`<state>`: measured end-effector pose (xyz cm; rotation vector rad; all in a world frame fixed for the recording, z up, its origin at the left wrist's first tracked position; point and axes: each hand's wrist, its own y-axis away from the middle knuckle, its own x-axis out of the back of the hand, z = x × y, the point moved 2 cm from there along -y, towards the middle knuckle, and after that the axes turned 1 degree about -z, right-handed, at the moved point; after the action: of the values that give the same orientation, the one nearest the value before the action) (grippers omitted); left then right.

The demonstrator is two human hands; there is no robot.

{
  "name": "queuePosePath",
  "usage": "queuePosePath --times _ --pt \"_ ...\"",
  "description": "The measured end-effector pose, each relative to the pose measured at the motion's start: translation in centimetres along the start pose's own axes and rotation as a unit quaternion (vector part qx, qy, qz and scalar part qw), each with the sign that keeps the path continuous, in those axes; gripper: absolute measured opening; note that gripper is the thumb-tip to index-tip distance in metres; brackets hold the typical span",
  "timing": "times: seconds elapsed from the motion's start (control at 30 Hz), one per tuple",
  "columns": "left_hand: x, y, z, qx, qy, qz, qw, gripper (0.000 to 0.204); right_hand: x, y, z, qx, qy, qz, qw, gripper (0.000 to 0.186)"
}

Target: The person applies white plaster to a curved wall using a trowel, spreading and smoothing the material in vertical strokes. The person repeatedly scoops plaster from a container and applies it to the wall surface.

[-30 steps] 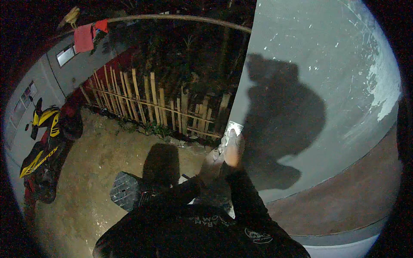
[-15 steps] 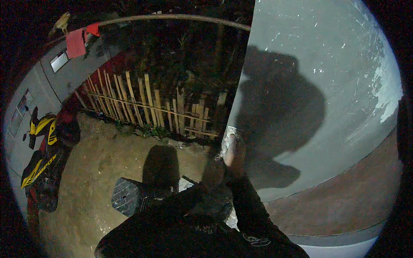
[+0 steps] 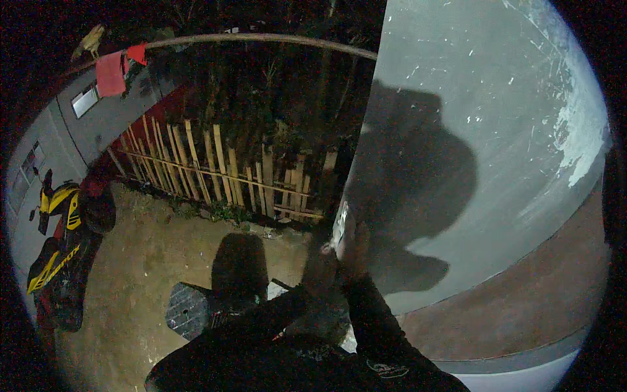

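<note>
**Pale scraper-like blade (image 3: 341,222) in hand at the edge of a grey wall (image 3: 509,150)**

Clock directions run from the hands, with 12 at the top of the view. The scraper-like blade points to 12 o'clock, its lit face narrow to the eye, beside the wall's near edge; whether it touches the wall I cannot tell. The right hand (image 3: 354,251) is closed on it from the 3 o'clock side. The left hand (image 3: 320,266) is close by its lower end, too dim to tell how its fingers stand. Both dark sleeves (image 3: 372,307) come in from below.

The wall spreads from 12 to 3 o'clock, bearing a large shadow (image 3: 418,170), with a brown band (image 3: 496,294) along its foot. At 10 o'clock stands a bamboo fence (image 3: 189,160); farther out that way, 2 red cloths (image 3: 111,74) hang on a long pole (image 3: 261,38) with a bird (image 3: 90,40) perched beside them. A yellow-and-black motorbike (image 3: 62,255) is at 9, and a dark, many-sided slatted object (image 3: 188,310) sits on the bare ground (image 3: 130,294) at 8.
</note>
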<state>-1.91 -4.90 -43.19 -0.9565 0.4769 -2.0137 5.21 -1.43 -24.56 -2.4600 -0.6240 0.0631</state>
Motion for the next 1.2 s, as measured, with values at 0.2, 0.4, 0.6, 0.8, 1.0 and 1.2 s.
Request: queuePosePath --times 0.2,0.4,0.6,0.8,1.0,1.2 --pt "3.7 -0.8 3.2 -0.149 -0.012 0.055 0.987 0.03 0.1 -2.2 -0.5 -0.116 -0.222 -0.009 0.968 0.03" --pt "9.3 0.4 7.4 -0.132 -0.017 0.058 0.989 0.039 1.4 3.4 0.4 0.03 0.21 -0.047 0.976 0.026" --pt "8.0 -1.2 9.7 0.177 0.208 -0.199 0.941 0.045 4.0 3.2 1.8 -0.21 -0.18 0.004 0.961 0.026" --pt "5.2 1.7 9.6 0.317 0.168 -0.162 0.919 0.039 5.6 4.2 4.4 0.084 0.406 -0.09 0.906 0.039" --pt "3.1 1.5 7.4 0.115 0.031 -0.037 0.992 0.032 5.4 3.7 8.5 0.093 0.343 -0.117 0.928 0.057" --pt "5.7 -3.6 11.1 0.143 0.005 -0.03 0.989 0.028 5.7 -1.2 4.4 0.171 0.287 -0.043 0.942 0.053"
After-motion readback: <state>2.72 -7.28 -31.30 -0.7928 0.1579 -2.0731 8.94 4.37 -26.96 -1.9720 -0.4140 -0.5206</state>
